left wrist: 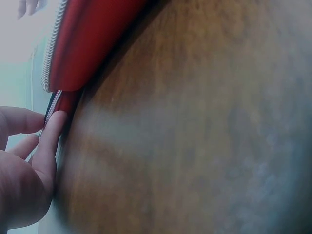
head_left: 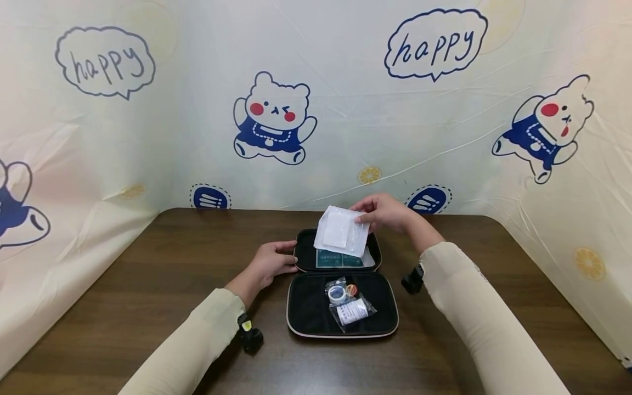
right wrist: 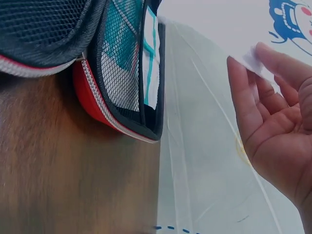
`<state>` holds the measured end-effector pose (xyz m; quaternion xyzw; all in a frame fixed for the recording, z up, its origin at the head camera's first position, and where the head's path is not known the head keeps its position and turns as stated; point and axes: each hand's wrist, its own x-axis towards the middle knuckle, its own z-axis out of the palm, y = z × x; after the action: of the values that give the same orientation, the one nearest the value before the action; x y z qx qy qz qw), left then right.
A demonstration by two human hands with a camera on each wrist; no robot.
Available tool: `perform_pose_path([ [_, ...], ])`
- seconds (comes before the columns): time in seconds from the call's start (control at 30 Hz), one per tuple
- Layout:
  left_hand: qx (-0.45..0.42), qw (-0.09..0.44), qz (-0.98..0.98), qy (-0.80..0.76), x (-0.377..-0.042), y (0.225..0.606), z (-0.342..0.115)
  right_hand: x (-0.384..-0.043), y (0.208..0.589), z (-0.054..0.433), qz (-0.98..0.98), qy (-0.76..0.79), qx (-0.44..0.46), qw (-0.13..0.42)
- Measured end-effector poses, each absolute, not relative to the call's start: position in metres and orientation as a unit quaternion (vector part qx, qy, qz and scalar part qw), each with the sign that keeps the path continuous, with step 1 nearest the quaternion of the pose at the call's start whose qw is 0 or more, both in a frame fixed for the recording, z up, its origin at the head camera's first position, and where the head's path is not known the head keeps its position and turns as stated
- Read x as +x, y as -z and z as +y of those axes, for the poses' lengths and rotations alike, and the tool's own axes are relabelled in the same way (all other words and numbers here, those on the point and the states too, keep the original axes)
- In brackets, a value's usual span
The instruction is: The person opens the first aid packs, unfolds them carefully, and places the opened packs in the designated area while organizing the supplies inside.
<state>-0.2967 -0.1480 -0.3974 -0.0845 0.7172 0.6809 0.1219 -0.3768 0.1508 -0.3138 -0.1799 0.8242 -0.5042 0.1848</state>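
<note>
A black-lined zip case point(head_left: 306, 310) with a red outer shell lies unfolded on the table. My right hand point(head_left: 385, 213) pinches white flat packets point(head_left: 340, 230) by their right edge, raised over the far half of the case. A corner of white also shows between thumb and fingertips of the right hand point(right wrist: 278, 107) in the right wrist view. At the left side of the far half, my left hand point(head_left: 269, 260) holds the case edge. In the left wrist view its fingers sit at the zipper, against the red shell point(left wrist: 92, 44).
Below the packets, a green packet point(head_left: 338, 259) lies in the far half behind mesh point(right wrist: 119, 73). The near half holds a white roll point(head_left: 337, 294), a small orange-red round item point(head_left: 351, 289) and a clear-wrapped white packet point(head_left: 353, 311). A printed cloth point(head_left: 345, 109) hangs behind the table point(head_left: 197, 258).
</note>
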Motion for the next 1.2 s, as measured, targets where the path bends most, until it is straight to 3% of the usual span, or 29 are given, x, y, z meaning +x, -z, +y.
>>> perform_pose_path([
  [0.63,-0.081,0.125,0.716,-0.682,-0.297,0.401,-0.148,-0.397,0.336,0.131,0.87,0.461,-0.158,0.073],
  [1.2,-0.069,0.111,0.723,-0.678,-0.297,0.401,-0.147,-0.405,0.349,0.117,0.905,0.38,-0.173,0.078],
])
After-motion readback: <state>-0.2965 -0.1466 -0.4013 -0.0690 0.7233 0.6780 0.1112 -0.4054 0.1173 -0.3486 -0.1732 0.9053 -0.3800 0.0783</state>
